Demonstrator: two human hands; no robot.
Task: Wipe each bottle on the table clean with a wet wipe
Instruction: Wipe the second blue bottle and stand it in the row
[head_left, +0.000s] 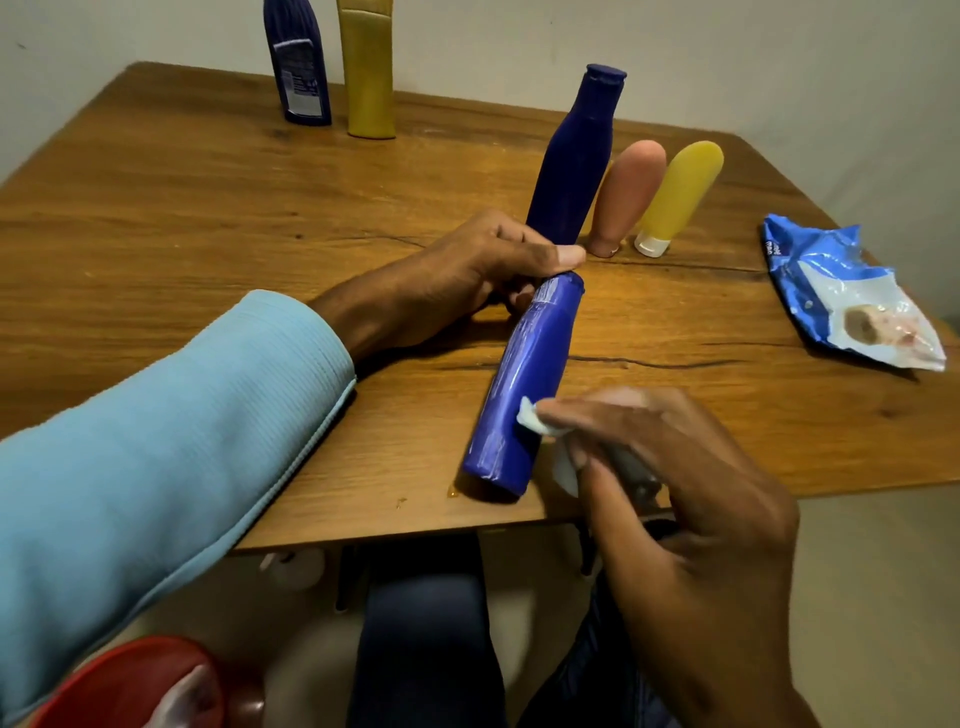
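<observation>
Left grip: the left hand (467, 275) grasps the cap end of the blue bottle (519, 384), thumb laid over the top, fingers curled beneath; fingertips hidden behind the bottle.
Right grip: the right hand (675, 478) pinches a white wet wipe (540, 421) and presses it against the bottle's right side near the base; most of the wipe is concealed by the fingers.
Blue bottle: lies tilted on the desk (208, 218), base toward the near edge, cap pointing far; label text too blurred to read.
Left sleeve: light blue sleeve (156, 447) covers the forearm, resting on the desk.
Far of the left grip: a dark blue bottle (574, 161) stands upright, its base hidden by the hand; just right of it a pink tube (626, 197) and a yellow tube (675, 192) stand cap down, close together.
Far left: a navy bottle (298, 67) and a gold bottle (369, 73), side by side, tops cut off by the frame.
Right edge: a crumpled blue wipe packet (841, 291) lies flat; contents cannot be made out.
Near left corner: a red object (130, 686), partly cut off, unidentifiable.
</observation>
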